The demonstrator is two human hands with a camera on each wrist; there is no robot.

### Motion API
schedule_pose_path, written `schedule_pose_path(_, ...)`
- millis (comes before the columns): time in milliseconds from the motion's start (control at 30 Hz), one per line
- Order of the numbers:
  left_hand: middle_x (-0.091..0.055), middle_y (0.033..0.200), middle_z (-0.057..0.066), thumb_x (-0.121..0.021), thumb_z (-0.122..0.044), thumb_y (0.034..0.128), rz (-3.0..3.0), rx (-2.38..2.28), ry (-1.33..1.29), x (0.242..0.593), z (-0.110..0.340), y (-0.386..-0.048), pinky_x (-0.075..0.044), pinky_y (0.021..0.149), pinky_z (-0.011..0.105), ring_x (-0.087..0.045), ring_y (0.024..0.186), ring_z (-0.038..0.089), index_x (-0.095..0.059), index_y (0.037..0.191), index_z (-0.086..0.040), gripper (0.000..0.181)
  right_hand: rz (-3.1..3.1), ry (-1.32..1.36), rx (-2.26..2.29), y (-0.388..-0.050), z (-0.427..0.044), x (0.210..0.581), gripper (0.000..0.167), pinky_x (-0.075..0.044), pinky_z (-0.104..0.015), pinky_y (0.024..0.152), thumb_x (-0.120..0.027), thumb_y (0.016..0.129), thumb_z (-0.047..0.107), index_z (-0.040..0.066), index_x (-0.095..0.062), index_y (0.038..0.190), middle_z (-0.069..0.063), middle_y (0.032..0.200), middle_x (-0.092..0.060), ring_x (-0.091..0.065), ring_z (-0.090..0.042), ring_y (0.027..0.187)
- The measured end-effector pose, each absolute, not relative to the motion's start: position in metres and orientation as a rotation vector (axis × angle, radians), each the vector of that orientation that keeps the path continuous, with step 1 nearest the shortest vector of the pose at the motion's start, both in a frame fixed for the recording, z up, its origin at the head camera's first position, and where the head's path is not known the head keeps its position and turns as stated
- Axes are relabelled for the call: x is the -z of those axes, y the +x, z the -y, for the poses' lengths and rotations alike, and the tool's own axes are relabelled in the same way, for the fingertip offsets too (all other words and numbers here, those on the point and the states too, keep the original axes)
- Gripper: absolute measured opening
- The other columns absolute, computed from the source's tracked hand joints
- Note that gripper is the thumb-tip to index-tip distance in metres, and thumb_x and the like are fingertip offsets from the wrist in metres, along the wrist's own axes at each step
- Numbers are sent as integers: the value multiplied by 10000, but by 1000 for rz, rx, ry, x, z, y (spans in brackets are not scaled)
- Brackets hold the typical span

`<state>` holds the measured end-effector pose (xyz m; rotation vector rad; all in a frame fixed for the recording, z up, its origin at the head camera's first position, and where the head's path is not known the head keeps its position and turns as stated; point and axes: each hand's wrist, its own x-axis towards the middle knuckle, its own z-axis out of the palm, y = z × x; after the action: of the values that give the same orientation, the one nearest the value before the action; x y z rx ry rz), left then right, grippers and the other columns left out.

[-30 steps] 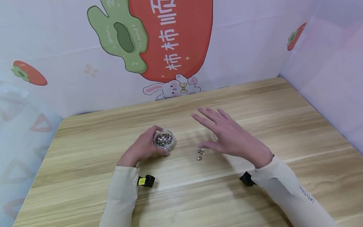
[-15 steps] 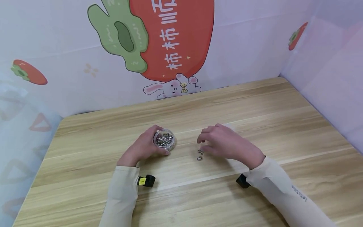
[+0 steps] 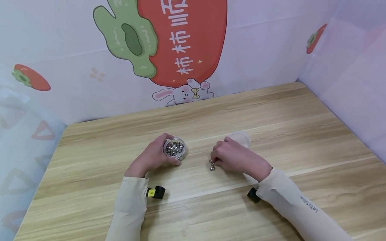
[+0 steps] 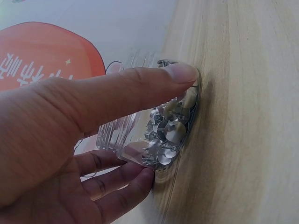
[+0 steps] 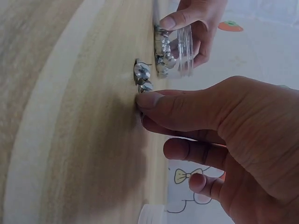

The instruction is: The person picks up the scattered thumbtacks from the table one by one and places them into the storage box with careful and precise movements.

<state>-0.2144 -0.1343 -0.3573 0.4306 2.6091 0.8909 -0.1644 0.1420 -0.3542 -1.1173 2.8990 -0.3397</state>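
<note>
My left hand (image 3: 152, 155) grips a clear round jar (image 4: 111, 136) of silver thumbtacks (image 4: 174, 132), thumb on one side and fingers on the other. The jar stands upright on the table without its lid. To its right, a few loose thumbtacks (image 3: 212, 168) lie on the wood. My right hand (image 3: 233, 155) is down at them, and its thumb and index finger pinch a thumbtack mostly hidden by the fingertips. In the right wrist view other loose thumbtacks (image 5: 142, 71) sit just beside the thumb tip.
A clear round lid (image 3: 245, 138) lies on the table behind my right hand, partly covered by it. The wooden table (image 3: 102, 144) meets a printed cloth wall (image 3: 256, 43) at the back and another cloth at the right.
My right hand has come down from above with spread fingers and closed its fingertips at the loose thumbtacks, uncovering part of the lid. The left hand and jar have stayed in place.
</note>
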Motion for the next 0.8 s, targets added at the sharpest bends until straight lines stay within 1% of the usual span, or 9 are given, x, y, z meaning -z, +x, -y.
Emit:
schedule_pose_path(200,-554,1323,110,-916,-263,630,-2612,-889,424,359,134,-214,-425,1036,489,-547,1189,298,-459,1298,-142,819,-2864,-1080,374,-163,-140,353,54,-376,-271,730,-748,839,169,216,-724,824,120,735,-632,-541,-76,746)
schedule_pose_path(333,-556,1322,110,-915,-262,632,-2616,-890,431,359,134,-214,-422,1038,490,-547,1189,296,-458,1298,-138,816,-2838,-1089,387,-163,-138,356,65,-391,-280,742,-734,857,197,220,-705,803,118,730,-621,-530,-81,747)
schedule_pose_path(533,-555,1323,128,-909,-262,643,-2616,-883,428,359,135,-214,-422,1034,500,-546,1188,310,-457,1303,-121,812,-2836,-1130,378,-164,-137,358,99,-415,-291,756,-716,868,166,214,-696,785,117,746,-639,-551,-89,763)
schedule_pose_path(700,-553,1324,121,-907,-253,645,-2615,-882,425,358,134,-214,-425,1032,495,-548,1183,306,-452,1310,-128,816,-2915,-1141,526,-163,-142,338,61,-465,-300,785,-721,862,115,174,-722,845,94,796,-665,-559,-82,768)
schedule_pose_path(800,-553,1326,119,-908,-251,643,-2615,-887,426,357,134,-214,-425,1033,494,-549,1184,304,-454,1308,-128,815,-2997,-1183,674,-159,-147,319,85,-482,-277,762,-758,825,91,154,-737,878,83,832,-693,-566,-76,769)
